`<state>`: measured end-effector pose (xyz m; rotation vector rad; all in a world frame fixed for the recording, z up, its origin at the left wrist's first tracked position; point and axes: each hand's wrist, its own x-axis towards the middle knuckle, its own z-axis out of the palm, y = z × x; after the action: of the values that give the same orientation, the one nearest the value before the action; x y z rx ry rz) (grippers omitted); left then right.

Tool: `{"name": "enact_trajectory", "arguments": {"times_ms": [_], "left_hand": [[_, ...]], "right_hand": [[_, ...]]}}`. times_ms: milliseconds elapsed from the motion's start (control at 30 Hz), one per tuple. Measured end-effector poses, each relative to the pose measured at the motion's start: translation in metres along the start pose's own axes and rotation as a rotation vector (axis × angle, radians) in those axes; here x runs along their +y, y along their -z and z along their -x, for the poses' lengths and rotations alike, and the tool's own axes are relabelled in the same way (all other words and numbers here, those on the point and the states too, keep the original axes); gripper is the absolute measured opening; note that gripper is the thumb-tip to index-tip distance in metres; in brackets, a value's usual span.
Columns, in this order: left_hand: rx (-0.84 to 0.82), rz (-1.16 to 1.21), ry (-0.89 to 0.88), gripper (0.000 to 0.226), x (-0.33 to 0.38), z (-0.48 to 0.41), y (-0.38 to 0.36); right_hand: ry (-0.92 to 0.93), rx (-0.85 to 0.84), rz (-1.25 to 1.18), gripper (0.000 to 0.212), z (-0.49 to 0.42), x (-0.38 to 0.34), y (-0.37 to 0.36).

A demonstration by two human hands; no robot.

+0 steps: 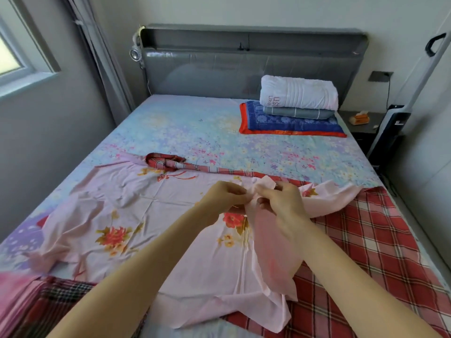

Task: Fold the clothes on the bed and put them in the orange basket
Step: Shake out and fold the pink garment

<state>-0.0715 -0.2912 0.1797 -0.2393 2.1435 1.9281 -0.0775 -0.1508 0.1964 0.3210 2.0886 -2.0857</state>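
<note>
Left hand (225, 197) and right hand (280, 203) meet at frame centre, close together; each pinches a gathered edge of the pink floral cloth (117, 215) between thumb and fingertips. The cloth's long axis runs across the frame, left to right; its bulk lies flat to the left of and below the hands, so the left hand is nearer to it; a turned-over flap drops from the right hand toward lower centre. A red plaid cloth (366, 240) lies beneath at lower right, on the bed (183, 123); folded blankets (292, 111) are stacked at upper right; the orange basket is not in view.
</note>
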Motion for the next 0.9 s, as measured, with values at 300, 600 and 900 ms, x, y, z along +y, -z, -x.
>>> {"name": "enact_trajectory", "arguments": {"times_ms": [300, 600, 900], "left_hand": [[0.223, 0.069, 0.202, 0.010, -0.079, 0.044, 0.253], [0.558, 0.173, 0.351, 0.015, -0.172, 0.054, 0.514], [0.882, 0.208, 0.773, 0.032, -0.365, 0.036, 0.630]], "right_hand": [[-0.030, -0.047, 0.074, 0.016, 0.022, 0.029, -0.217], [-0.010, -0.291, 0.084, 0.025, 0.042, 0.042, -0.500], [0.011, -0.454, 0.284, 0.014, 0.018, 0.109, -0.608]]}}
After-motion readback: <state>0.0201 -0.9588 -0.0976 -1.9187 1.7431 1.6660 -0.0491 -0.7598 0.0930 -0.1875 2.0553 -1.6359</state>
